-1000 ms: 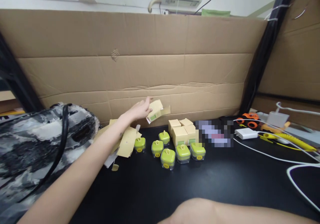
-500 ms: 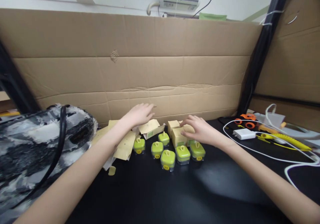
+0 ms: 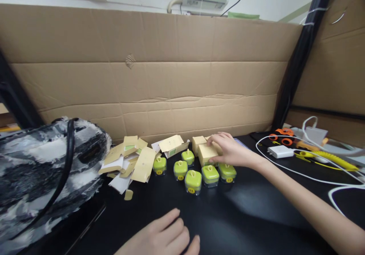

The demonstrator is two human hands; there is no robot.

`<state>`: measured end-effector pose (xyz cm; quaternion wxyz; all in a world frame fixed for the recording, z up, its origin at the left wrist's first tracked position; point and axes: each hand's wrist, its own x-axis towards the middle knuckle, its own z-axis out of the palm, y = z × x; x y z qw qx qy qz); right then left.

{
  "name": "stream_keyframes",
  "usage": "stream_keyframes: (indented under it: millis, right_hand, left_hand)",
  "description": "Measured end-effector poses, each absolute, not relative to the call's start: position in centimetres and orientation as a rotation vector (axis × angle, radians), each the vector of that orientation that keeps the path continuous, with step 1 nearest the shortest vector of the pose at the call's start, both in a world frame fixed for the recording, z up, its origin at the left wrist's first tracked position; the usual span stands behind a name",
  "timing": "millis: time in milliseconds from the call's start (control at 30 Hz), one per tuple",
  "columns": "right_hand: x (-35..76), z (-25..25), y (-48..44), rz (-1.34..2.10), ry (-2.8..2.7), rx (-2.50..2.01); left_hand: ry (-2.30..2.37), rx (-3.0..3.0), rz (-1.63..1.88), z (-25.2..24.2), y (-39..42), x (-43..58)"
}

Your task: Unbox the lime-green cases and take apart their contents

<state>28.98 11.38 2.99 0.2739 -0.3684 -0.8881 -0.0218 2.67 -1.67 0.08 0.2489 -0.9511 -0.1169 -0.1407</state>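
My right hand is at the small tan cardboard boxes at the back, its thumb and fingers closed around one box that it partly hides. Beside that one stand a front box and another box. Low in the picture, my left hand is over the black table with fingers apart and holding nothing. Between the hands sit several small clear containers with lime-green looped lids, among them a front container and one at the right, partly below my right hand.
Flattened boxes lie piled at left, near a fluffy black-and-white bag. Another opened box lies behind the containers. White cables, a charger and orange scissors are at right. A cardboard wall closes off the back.
My left hand has come back from above the flattened boxes to the near side of the table. My right hand has settled lower, onto a box.
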Motion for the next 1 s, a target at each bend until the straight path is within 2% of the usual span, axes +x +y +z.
stream_keyframes:
  millis: [200, 367, 467, 633, 733, 1000]
  right_hand:
    - [28.5, 5.1, 5.9, 0.046, -2.197, -0.713]
    - [25.8, 3.4, 1.7, 0.426, -2.267, -0.397]
    - [24.3, 1.9, 0.9, 0.517, -2.276, -0.342]
    - [23.5, 0.7, 1.3, 0.596, -2.345, -0.548]
    - [23.6, 0.5, 1.6, 0.588, -2.382, -0.629]
    - [23.8, -0.3, 1.6, 0.234, -2.437, -0.548]
  left_hand:
    - [-0.771, -2.453, -1.087, -1.6, -0.9, 2.2]
    - [-0.905, -2.527, -1.38, -2.7, -1.1, 1.7]
    - [-0.951, -2.671, -1.336, -2.8, -1.1, 1.7]
    - [-1.237, -2.738, -1.123, -2.7, -1.1, 2.2]
    - [-1.377, -2.795, -1.123, -2.9, -1.1, 2.5]
    - [-1.42, -2.651, -1.159, -3.2, -1.0, 1.7]
